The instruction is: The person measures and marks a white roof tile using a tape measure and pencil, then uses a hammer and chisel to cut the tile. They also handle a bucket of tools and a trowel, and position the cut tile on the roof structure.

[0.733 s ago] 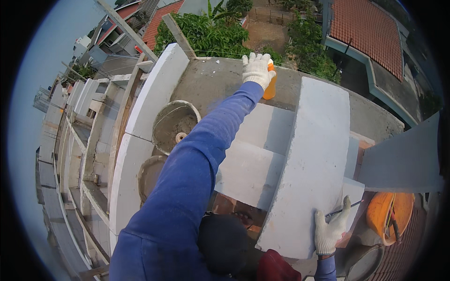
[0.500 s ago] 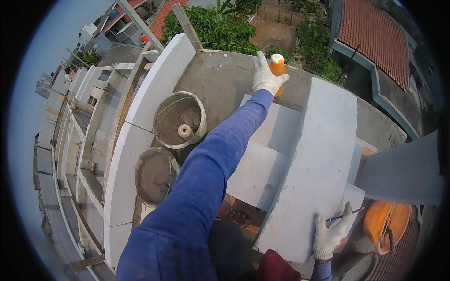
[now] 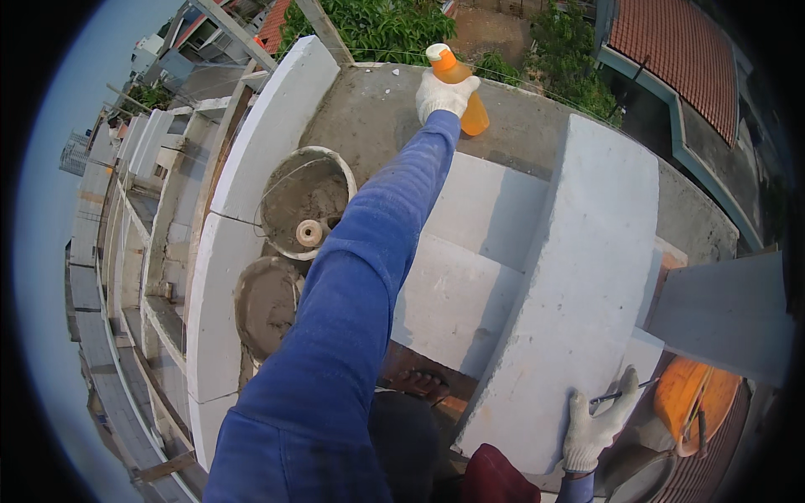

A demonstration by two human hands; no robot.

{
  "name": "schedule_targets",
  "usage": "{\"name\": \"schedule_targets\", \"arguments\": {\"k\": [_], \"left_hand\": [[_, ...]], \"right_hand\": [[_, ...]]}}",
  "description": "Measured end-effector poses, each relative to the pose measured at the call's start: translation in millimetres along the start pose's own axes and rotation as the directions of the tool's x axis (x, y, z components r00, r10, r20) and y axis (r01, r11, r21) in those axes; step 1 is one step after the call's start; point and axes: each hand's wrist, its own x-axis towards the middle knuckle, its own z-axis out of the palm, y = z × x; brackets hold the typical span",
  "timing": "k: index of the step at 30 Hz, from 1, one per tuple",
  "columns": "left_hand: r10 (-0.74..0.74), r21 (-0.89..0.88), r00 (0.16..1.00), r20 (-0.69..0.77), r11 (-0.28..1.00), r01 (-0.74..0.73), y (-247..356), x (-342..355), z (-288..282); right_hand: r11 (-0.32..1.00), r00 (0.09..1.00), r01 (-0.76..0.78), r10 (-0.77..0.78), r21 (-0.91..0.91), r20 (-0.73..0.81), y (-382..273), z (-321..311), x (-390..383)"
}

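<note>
An orange plastic bottle with a white cap leans to the left at the far side of the grey concrete surface. My left hand, in a white knitted glove, is wrapped round its middle; whether its base touches the concrete I cannot tell. At the lower right, my gloved right hand rests against a large white block, fingers partly extended. A thin dark pencil-like rod is held across those fingers.
Two buckets of grey mortar, one farther and one nearer, stand left of my arm; a pale roll sits in the farther one. A white block wall runs along the left. An orange tub-like container with a tool lies lower right.
My left hand's spread fingers have closed round the bottle. The bottle has tilted and shifted left. My right hand keeps its place at the block, and the view has shifted slightly.
</note>
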Motion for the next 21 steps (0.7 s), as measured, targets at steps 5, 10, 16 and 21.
{"name": "schedule_targets", "arguments": {"k": [5,10,16,21], "left_hand": [[-0.041,0.052,0.938,-0.344,0.997,0.062,-28,54,-48],[-0.215,0.026,0.777,-0.592,0.958,0.285,-63,67,-78],[-0.194,0.082,0.836,-0.514,0.959,0.273,-75,73,-86],[-0.203,0.069,0.832,-0.516,0.958,0.277,-80,60,-83]], "right_hand": [[1.000,1.000,0.013,-0.014,0.020,0.013,2,1,3],[1.000,0.999,0.009,-0.010,0.013,0.034,11,0,4],[1.000,1.000,0.001,0.000,-0.026,0.031,12,-4,3],[0.998,0.998,0.037,-0.040,0.059,0.046,16,-1,3]]}}
